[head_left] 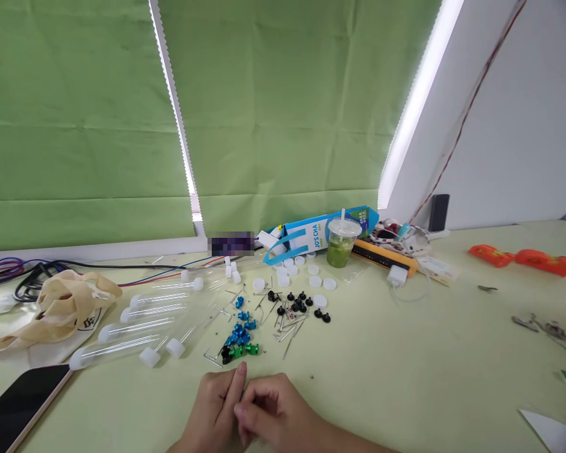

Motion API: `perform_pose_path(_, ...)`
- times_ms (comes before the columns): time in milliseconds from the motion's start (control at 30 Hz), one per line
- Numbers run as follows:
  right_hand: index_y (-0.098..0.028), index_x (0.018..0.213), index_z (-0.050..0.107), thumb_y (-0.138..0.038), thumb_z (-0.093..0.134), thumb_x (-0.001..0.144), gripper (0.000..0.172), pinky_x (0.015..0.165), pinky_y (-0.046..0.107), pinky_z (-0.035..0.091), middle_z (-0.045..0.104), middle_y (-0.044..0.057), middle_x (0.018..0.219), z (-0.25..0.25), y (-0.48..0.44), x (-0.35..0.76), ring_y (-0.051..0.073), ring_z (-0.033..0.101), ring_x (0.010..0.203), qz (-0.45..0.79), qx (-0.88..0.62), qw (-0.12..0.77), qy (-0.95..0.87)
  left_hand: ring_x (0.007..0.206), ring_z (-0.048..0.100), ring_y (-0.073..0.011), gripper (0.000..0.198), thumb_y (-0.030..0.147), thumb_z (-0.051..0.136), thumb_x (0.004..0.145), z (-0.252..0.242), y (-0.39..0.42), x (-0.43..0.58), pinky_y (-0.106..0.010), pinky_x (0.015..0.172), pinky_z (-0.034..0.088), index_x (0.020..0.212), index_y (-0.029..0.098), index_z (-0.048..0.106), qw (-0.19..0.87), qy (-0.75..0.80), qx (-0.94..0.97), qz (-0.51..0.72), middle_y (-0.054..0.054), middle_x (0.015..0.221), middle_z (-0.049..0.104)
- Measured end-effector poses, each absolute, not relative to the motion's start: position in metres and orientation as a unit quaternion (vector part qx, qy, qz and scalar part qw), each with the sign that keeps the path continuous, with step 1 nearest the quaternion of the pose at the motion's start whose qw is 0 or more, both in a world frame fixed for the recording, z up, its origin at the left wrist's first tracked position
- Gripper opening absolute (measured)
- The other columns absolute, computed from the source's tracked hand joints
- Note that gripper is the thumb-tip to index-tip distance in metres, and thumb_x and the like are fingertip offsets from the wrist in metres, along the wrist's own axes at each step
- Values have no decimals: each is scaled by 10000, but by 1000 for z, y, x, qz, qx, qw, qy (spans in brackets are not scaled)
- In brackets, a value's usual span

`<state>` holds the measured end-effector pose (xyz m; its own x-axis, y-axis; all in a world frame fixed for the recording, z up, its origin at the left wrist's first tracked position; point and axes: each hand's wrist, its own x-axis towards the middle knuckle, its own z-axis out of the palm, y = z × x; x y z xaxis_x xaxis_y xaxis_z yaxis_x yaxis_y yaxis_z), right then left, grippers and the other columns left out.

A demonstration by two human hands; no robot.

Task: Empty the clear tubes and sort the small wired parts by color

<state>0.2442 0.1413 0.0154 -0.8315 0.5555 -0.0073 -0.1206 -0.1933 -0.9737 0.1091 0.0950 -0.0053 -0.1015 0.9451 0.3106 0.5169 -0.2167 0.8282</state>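
Close together at the front edge of the table, my two hands touch each other. My left hand [216, 406] is closed, its thumb pointing up and away. The fingers of my right hand [279, 412] are curled, with thumb and forefinger pressed against the left hand. Whatever lies between the fingers is hidden. Just beyond them are green metal parts [251, 349], blue metal parts [238, 335] and thin L-shaped metal keys [212, 357]. Black knobs [299, 306] and white round caps [315, 281] lie farther back.
Clear tubes [136, 327] with white ends and a beige cloth bag [70, 302] lie left, near a phone [23, 406]. At the back stand a green drink cup [340, 248] and a blue-white bag [306, 236], beside a yellow bar [382, 257]. Orange tools [542, 261] lie right.
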Motion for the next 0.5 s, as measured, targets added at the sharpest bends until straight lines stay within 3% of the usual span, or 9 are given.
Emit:
perform_pose_path(100,-121,603,571,-407,662,683,310,527,215,369,541,-17,529,13,138,244,77,481,499,742,-189,229,-601,411,400,-81,515,338,266,926,-4,94,108,-186,422,326,450,175,379,192,565,662,453,10,435,441)
perform_pose_path(267,-122,547,520,-395,579,731,334,538,255,401,557,17,503,16,144,240,113,531,482,894,-153,221,-358,467,474,-98,307,286,269,917,9,91,111,-181,468,396,718,196,485,148,539,677,479,14,544,501)
perform_pose_path(500,-83,534,570,-284,649,660,251,474,223,353,569,33,503,9,147,242,117,547,470,894,-129,190,-384,402,409,-73,378,206,319,899,4,92,108,-171,428,320,532,187,405,63,541,703,458,31,460,411)
